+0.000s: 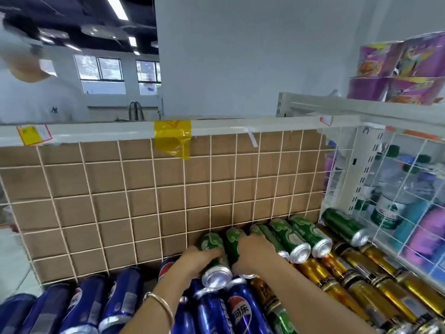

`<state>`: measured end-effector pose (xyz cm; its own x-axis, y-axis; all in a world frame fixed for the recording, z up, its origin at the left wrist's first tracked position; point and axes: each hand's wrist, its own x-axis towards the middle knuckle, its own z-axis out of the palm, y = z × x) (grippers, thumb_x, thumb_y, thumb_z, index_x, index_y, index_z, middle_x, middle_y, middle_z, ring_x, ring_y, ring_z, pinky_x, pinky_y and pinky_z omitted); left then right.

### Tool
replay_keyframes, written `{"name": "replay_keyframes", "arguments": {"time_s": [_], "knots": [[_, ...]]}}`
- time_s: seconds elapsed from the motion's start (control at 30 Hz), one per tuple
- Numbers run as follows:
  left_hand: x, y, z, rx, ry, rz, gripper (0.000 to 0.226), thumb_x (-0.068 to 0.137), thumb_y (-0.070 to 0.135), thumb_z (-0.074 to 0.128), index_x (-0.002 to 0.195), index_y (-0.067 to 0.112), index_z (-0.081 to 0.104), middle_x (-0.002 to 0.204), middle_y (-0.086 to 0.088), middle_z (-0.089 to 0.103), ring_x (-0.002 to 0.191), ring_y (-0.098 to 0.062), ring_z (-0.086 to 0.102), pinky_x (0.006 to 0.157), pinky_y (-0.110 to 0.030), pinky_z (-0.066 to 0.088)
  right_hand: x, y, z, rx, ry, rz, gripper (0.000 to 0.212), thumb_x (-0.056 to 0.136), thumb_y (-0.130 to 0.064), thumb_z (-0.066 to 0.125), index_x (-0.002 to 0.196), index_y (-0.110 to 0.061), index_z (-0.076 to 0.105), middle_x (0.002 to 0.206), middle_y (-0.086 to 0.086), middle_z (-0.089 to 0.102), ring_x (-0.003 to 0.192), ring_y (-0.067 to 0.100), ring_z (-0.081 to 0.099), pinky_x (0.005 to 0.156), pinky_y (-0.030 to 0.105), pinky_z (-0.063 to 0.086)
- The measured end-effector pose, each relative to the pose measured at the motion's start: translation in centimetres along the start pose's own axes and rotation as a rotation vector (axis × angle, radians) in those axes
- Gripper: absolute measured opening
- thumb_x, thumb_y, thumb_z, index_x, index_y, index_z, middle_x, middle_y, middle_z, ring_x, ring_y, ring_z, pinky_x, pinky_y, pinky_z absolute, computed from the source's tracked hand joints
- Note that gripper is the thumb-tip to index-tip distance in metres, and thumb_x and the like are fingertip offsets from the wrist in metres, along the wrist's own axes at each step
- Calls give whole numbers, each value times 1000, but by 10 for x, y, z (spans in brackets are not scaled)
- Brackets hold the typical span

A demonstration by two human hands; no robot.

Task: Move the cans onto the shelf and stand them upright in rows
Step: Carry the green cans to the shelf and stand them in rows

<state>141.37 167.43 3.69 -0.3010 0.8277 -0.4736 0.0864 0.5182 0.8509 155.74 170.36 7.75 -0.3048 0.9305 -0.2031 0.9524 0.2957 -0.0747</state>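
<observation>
I saw the green cans (290, 237) lined in a row against the wire back of the shelf (144, 201), silver tops toward me, with one more tilted by the right side grid. Blue cans (240, 312) stood packed at the left front, gold cans (351, 260) at the right.

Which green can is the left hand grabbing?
The leftmost green can, at the end of the green row beside the blue cans. The left hand curls round it; the right hand grips the next green can.

Pale wall (252, 56), windows (101, 73) far left, dark ceiling w/ strip lights (118, 8)
</observation>
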Motion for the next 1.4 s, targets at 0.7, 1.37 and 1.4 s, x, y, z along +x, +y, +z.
{"name": "replay_keyframes", "arguments": {"time_s": [0.7, 1.37, 1.4], "knots": [[-12, -12, -17, -573, -192, 48, 43, 67, 11, 76, 107, 0, 65, 106, -20, 69, 95, -30, 65, 69, -35, 59, 28, 27, -2, 1132, -211, -10, 60, 48, -32, 72, 100, -3, 65, 90, 16, 72, 83, 31, 70, 71, 37, 55], [-151, -61, -66, -658, 241, 362, 66, 56, 8, 81, 116, -3, 56, 102, -17, 70, 83, -25, 69, 70, -33, 58, -56, -38, 12, 1592, -554, -452, 49, 62, 6, 69, 109, -3, 59, 96, 21, 71, 85, 36, 68, 75, 46, 55], [-159, -71, -72, -682, 291, 362, 67, 57, 5, 83, 118, -3, 54, 102, -18, 70, 85, -27, 70, 71, -35, 58, -63, -50, 17, 1574, -585, -478, 48, 64, 8, 67, 110, -4, 58, 95, 20, 71, 84, 35, 69, 73, 45, 55]]}}
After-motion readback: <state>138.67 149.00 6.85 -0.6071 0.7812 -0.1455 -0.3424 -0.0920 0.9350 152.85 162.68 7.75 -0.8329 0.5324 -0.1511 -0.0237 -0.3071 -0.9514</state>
